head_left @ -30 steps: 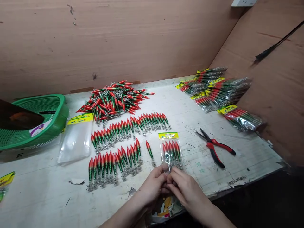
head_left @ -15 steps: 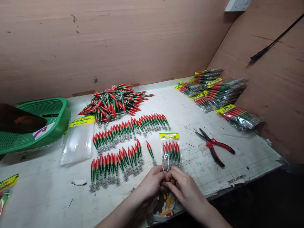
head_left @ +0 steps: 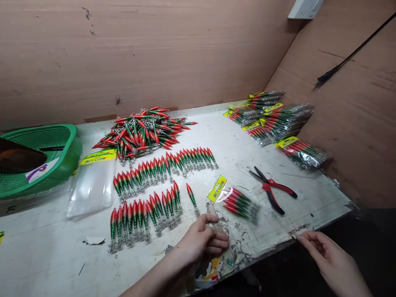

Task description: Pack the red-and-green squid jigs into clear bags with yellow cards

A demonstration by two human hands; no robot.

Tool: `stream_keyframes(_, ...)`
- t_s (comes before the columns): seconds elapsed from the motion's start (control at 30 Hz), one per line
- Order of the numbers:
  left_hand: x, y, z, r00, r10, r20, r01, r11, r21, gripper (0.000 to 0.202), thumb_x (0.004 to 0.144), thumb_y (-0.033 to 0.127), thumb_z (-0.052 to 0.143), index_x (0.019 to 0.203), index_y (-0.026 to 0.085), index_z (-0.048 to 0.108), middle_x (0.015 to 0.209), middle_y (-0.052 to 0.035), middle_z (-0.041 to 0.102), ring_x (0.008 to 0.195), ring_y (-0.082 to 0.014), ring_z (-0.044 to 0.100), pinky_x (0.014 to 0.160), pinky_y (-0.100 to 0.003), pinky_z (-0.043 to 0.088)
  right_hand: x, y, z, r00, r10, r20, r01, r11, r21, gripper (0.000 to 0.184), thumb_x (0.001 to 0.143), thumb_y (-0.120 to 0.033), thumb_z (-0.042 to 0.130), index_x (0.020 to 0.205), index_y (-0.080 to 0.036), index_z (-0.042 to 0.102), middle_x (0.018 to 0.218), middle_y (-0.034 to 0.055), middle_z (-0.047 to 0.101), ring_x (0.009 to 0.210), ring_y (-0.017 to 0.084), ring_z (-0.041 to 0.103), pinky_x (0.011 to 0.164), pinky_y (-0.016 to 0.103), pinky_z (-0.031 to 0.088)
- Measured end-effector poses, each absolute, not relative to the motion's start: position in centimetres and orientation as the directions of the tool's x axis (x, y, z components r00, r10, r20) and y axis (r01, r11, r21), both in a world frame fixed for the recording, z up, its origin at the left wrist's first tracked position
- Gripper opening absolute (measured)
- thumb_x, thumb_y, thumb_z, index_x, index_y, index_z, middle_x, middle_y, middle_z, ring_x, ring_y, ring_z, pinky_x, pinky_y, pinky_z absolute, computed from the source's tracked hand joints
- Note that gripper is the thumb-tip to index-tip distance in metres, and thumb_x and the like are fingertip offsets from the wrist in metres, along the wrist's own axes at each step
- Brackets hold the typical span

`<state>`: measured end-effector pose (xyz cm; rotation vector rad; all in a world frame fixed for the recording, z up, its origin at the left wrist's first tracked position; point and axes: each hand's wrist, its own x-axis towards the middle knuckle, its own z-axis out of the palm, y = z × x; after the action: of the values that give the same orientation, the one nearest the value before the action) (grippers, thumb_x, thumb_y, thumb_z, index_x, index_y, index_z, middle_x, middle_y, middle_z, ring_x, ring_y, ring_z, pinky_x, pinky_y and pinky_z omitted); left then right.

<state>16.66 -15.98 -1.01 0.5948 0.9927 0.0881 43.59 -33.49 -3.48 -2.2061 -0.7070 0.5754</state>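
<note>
A filled clear bag of red-and-green lures (head_left: 236,201) with a yellow header lies tilted and blurred near the table's front, apart from both hands. My left hand (head_left: 202,238) rests on the worn table edge just left of it, fingers loosely extended and holding nothing. My right hand (head_left: 326,251) hovers off the table's front right corner, fingers apart and empty. Two rows of loose lures (head_left: 145,212) lie left of my left hand, with one single lure (head_left: 192,198) beside them.
A heap of loose lures (head_left: 142,132) sits at the back, filled bags (head_left: 272,119) are stacked at the right. Red-handled pliers (head_left: 272,189) lie right of the bag. Empty bags (head_left: 91,185) and a green basket (head_left: 62,140) are at the left. Wooden walls enclose the table.
Both hands let go of the filled bag, which has shifted right and turned sideways. My right hand pulled away to the right, past the table corner. My left hand stayed at the front edge.
</note>
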Motion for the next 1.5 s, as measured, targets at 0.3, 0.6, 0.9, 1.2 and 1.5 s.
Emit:
stream_keyframes(0.3,16.7,-19.0,-0.8,0.763,0.628,-0.155,0.314,-0.151,0.937,0.026,0.086,0.022,0.05,0.111,0.02,0.05,0.093,-0.0075,0.062,0.076,-0.0177,0.059,0.07,-0.031,0.049,39.0,-29.4,2.1,0.529,0.837,-0.138,0.326,-0.351,-0.878,0.03,0.085,-0.05,0.056,0.075,-0.021,0.057,0.065,0.0,0.054,0.061,0.014,0.053,0.057,0.022,0.048)
stream_keyframes(0.6,19.2,-17.8,-1.9,0.868,0.445,0.22,0.268,-0.793,0.548,0.09,0.076,0.028,0.068,0.147,0.016,0.014,0.15,-0.0231,0.025,0.138,-0.038,0.024,0.106,-0.058,0.03,39.0,-26.9,8.7,0.419,0.905,-0.07,0.245,-0.187,-0.951,0.021,0.09,-0.04,0.055,0.077,-0.023,0.056,0.071,-0.0006,0.052,0.067,0.013,0.052,0.063,0.02,0.046)
stream_keyframes(0.9,25.5,-10.5,-0.3,0.991,0.062,0.12,0.02,-0.946,0.323,0.03,0.089,0.012,0.045,0.114,0.021,0.058,0.109,-0.0081,0.064,0.124,-0.0258,0.043,0.111,-0.051,0.017,41.3,-25.4,5.3,0.589,0.798,-0.131,0.031,-0.185,-0.982,0.03,0.079,-0.049,0.067,0.08,-0.019,0.062,0.067,0.0,0.057,0.063,0.012,0.052,0.058,0.022,0.044)
stream_keyframes(1.2,29.4,-8.5,0.3,0.999,0.003,-0.039,0.018,-0.922,0.388,0.013,0.087,0.02,0.053,0.085,0.023,0.066,0.086,-0.0054,0.07,0.087,-0.0218,0.053,0.084,-0.041,0.026,44.0,-24.2,2.5,0.588,0.748,-0.307,-0.387,-0.073,-0.919,0.032,0.07,-0.039,0.078,0.075,-0.019,0.053,0.08,0.0018,0.068,0.056,0.009,0.056,0.05,0.022,0.044)
stream_keyframes(1.5,30.6,-4.3,1.4,0.96,0.111,-0.257,0.195,-0.924,0.33,0.009,0.072,0.019,0.066,0.065,0.019,0.061,0.079,-0.0043,0.07,0.085,-0.022,0.057,0.076,-0.037,0.026,46.0,-19.0,-0.1,0.635,0.738,-0.227,-0.379,0.042,-0.924,0.035,0.066,-0.044,0.078,0.075,-0.022,0.052,0.071,-0.0027,0.061,0.069,0.014,0.062,0.065,0.031,0.053)
